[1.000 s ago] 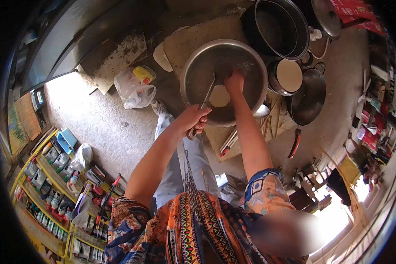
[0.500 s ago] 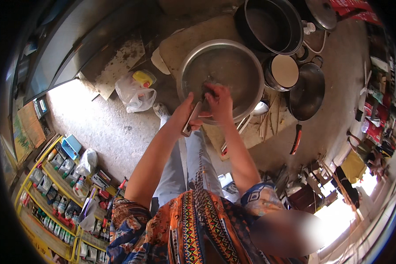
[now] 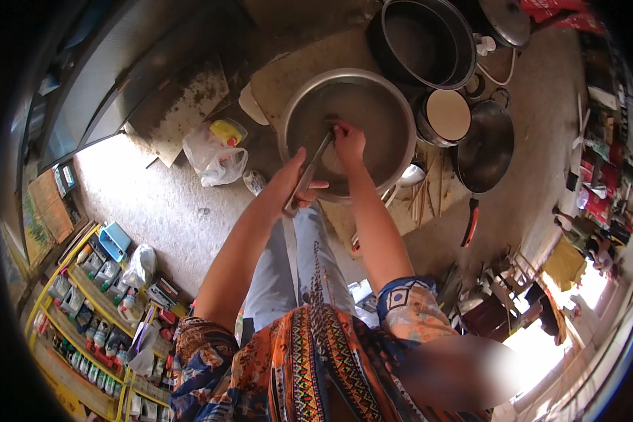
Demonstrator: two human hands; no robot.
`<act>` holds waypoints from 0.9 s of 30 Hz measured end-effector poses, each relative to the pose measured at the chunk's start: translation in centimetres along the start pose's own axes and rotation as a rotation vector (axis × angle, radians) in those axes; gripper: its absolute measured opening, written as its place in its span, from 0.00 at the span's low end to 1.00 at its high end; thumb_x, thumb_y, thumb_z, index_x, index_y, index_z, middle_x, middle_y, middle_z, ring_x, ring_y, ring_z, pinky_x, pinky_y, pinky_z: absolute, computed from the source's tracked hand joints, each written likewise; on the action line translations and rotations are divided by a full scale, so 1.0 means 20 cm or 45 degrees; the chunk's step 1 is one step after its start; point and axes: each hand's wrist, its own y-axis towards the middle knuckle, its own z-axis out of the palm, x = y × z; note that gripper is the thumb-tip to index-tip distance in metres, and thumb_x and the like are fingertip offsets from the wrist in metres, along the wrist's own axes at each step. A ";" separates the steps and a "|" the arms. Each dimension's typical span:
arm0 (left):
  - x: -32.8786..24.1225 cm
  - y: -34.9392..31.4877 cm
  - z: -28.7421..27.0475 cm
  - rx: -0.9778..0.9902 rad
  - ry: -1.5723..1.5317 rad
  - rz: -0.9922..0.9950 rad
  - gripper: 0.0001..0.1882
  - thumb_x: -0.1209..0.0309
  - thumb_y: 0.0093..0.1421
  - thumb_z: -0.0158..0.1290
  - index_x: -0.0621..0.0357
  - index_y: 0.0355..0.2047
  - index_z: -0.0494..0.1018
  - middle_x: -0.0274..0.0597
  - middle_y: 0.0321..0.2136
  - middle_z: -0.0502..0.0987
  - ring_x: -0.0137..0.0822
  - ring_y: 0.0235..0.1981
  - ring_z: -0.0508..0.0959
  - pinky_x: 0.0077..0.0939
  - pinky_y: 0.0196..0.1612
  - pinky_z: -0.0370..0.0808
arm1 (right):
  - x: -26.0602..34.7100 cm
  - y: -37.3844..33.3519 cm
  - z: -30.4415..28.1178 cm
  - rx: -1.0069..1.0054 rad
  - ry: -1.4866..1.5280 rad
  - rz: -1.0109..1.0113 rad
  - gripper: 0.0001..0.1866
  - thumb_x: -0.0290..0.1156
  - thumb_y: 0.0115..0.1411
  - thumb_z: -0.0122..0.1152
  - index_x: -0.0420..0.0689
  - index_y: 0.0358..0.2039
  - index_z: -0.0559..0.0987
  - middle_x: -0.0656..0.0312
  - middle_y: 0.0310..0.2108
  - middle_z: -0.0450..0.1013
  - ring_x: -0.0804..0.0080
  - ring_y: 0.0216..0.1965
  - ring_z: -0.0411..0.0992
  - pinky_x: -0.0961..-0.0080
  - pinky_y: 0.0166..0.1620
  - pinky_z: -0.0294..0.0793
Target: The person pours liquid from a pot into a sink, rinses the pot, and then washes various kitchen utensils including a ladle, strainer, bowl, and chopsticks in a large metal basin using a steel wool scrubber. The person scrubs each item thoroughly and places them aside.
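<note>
A large round metal basin (image 3: 405, 112) with murky water stands in front of me. My left hand (image 3: 288, 177) is closed around the lower handle of a long metal utensil (image 3: 321, 150) at the basin's near left rim. The utensil slants up over the water; its far end is dark and its exact kind is unclear. Above the water, my right hand (image 3: 349, 143) has its fingers pinched at the utensil's upper part. Whether a scrubber is also between those fingers I cannot make out.
Right of the basin are a deep black pan (image 3: 429, 76), a pot with a pale lid (image 3: 448, 114) and a wok (image 3: 487, 155) with an orange-black handle. To the left lie a plastic bag (image 3: 214, 158) and a yellow container (image 3: 228, 132). A yellow bottle rack (image 3: 98, 302) stands lower left.
My right hand has straightened and slid up along the utensil, away from my left hand. More of the utensil's shaft now shows between the hands.
</note>
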 end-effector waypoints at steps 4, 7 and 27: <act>-0.01 -0.10 0.11 -0.165 0.444 0.163 0.26 0.45 0.60 0.44 0.57 0.40 0.61 0.51 0.38 0.72 0.22 0.08 0.57 0.19 0.09 0.58 | -0.14 0.05 -0.09 -0.266 0.227 0.042 0.11 0.30 0.55 0.58 0.42 0.38 0.80 0.57 0.30 0.76 0.71 0.29 0.73 0.75 0.34 0.71; -0.02 -0.18 0.06 -0.301 1.214 0.272 0.25 0.48 0.60 0.46 0.60 0.40 0.63 0.45 0.33 0.74 0.23 0.09 0.62 0.21 0.10 0.61 | -0.18 0.01 -0.17 -0.292 0.322 0.090 0.15 0.33 0.53 0.60 0.40 0.40 0.78 0.54 0.33 0.76 0.67 0.33 0.73 0.73 0.38 0.70; -0.23 -0.27 0.19 -0.448 2.768 0.885 0.24 0.70 0.51 0.53 0.61 0.49 0.63 0.47 0.31 0.76 0.48 0.31 0.77 0.40 0.30 0.73 | 0.05 -0.13 -0.43 0.095 0.286 -0.539 0.18 0.15 0.50 0.49 0.42 0.42 0.74 0.55 0.43 0.67 0.59 0.47 0.66 0.71 0.52 0.64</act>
